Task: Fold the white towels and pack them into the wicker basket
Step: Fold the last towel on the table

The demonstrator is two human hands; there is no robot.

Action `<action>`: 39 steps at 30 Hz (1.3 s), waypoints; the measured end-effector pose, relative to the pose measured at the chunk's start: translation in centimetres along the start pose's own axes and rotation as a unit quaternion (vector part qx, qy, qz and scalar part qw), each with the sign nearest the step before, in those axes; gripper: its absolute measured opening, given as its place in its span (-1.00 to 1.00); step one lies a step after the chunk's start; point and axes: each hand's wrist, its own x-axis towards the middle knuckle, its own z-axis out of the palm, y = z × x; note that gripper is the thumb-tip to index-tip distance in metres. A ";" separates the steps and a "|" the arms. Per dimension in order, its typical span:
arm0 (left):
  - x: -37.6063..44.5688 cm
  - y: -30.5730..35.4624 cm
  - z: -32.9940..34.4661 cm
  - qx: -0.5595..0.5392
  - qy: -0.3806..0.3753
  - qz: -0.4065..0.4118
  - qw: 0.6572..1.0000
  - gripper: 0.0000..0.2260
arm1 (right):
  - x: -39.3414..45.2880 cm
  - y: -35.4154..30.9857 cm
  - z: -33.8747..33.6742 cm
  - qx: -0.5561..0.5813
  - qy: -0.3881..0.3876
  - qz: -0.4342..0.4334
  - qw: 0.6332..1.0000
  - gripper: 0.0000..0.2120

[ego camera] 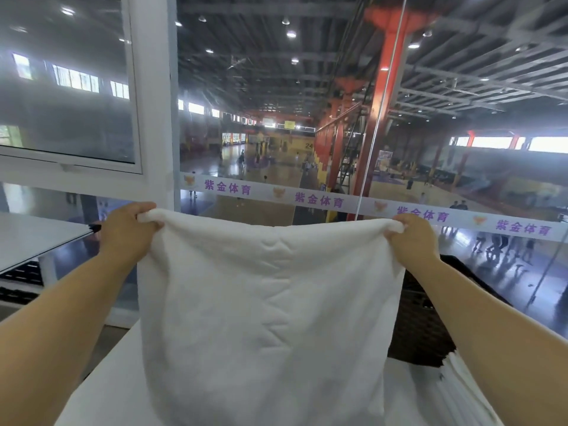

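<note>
1. The left hand [127, 229] holds one top corner of a white towel [270, 318]. Its fingers [147, 210] are curled tight round the cloth.
2. The right hand [410, 236] holds the other top corner. Its fingers [399, 224] pinch the cloth too.
3. The towel hangs down in the air between both hands, above the white worktop [104, 385]. It looks open and not folded yet. Its bottom edge is out of view.
4. The dark wicker basket [421, 327] stands on the worktop behind the towel, on the right side. The towel and the right arm hide part of it.
5. A pile of white towels [455, 392] lies just in front of the basket, near the right arm.
6. To fold well, I think both hands should keep the top edge straight and level.
7. The cloth sags a bit in the middle, so a soft pull outward may smooth it.
8. Then the corners should meet neatly, so the edges line up.
9. It may be best to lay the towel on the worktop for the fold, so it does not slip or bunch.
</note>
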 end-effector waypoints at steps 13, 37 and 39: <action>12.9 -8.4 11.3 0.129 -0.038 0.014 0.991 -0.95 | 9.7 0.1 15.1 -0.125 -0.023 0.055 0.990 -0.92; -8.4 -22.1 9.0 0.215 -0.354 -0.205 0.887 -0.82 | -14.4 10.5 19.3 -0.231 -0.454 0.099 0.855 -0.75; -10.4 -22.7 8.0 0.219 -0.360 -0.209 0.882 -0.81 | -16.5 10.6 18.7 -0.221 -0.462 0.103 0.853 -0.76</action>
